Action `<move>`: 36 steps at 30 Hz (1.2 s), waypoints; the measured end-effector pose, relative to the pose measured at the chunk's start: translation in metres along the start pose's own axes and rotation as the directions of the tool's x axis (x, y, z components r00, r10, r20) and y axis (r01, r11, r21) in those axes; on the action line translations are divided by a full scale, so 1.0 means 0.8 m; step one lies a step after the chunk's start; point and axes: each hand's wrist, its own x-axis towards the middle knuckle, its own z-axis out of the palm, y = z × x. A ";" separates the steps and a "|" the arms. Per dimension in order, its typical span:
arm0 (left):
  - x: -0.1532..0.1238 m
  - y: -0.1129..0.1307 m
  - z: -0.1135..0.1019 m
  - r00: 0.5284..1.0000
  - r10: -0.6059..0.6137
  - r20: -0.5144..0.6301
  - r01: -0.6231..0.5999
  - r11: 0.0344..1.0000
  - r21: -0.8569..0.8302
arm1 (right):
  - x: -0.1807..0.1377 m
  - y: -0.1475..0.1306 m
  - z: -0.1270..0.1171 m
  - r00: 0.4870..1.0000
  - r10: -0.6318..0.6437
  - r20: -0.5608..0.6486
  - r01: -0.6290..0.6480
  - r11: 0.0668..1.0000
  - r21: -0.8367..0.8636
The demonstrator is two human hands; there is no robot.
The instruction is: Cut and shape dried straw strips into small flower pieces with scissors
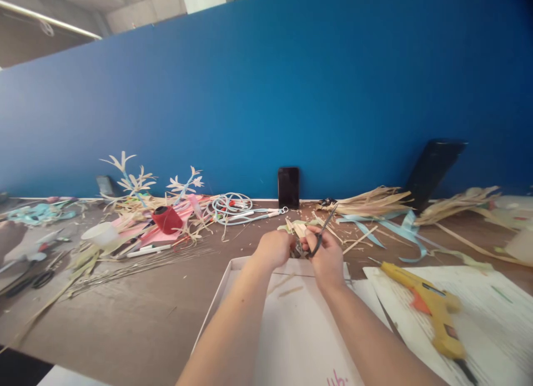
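Note:
My left hand (272, 248) is closed around a small pale piece of dried leaf (296, 228), held above the far edge of a white shallow box (233, 277). My right hand (327, 252) grips a pair of dark scissors (323, 230), whose blades point up and away, right beside the leaf piece. The two hands almost touch each other over the brown table (137, 314).
A yellow glue gun (433, 308) lies on white paper at right. Dried straw strips (370, 200) and light blue ribbon (395, 227) lie behind. A black phone (288, 187) leans on the blue wall. At left: a red spool (166, 219), white cup (102, 234), cable coil (231, 206), craft flowers (133, 180).

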 end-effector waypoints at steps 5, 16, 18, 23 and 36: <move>0.013 0.004 -0.004 0.994 0.045 0.096 -0.052 0.996 0.078 | 0.003 0.001 -0.002 1.000 -0.002 0.023 0.002 1.000 0.002; -0.003 -0.009 -0.015 0.998 -0.044 -0.041 0.039 0.994 -0.100 | 0.004 0.004 -0.002 0.999 -0.009 0.037 0.010 1.000 -0.021; -0.012 -0.012 -0.018 0.994 -0.086 -0.068 0.071 0.979 -0.193 | 0.004 0.004 -0.003 0.999 -0.020 0.043 0.021 0.999 -0.026; -0.041 -0.016 -0.023 0.982 -0.176 -0.067 0.146 0.936 -0.320 | -0.001 0.002 -0.003 0.998 -0.026 0.053 0.027 0.999 -0.031; -0.083 -0.024 -0.022 0.931 -0.358 -0.071 0.322 0.898 -0.300 | -0.006 0.001 -0.005 0.997 -0.031 0.069 0.033 0.999 -0.020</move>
